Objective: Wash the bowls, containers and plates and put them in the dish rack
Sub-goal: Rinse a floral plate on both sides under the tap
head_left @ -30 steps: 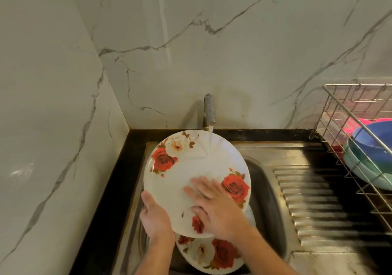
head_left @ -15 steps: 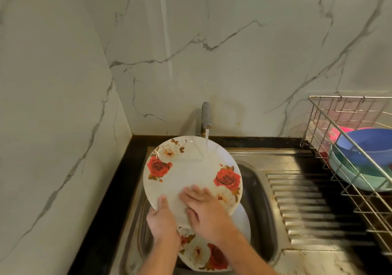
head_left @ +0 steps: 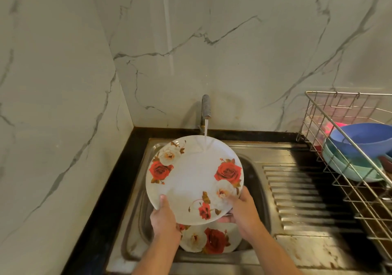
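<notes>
Water from the tap strikes the far edge of the rose plate, held tilted over the sink. The left hand and right hand each grip its near rim; the person should turn it slowly so runoff sweeps the whole face.

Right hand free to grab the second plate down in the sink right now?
Probably not. The right hand is gripping the held plate, which hangs over most of the lower plate; only its near edge shows.
</notes>
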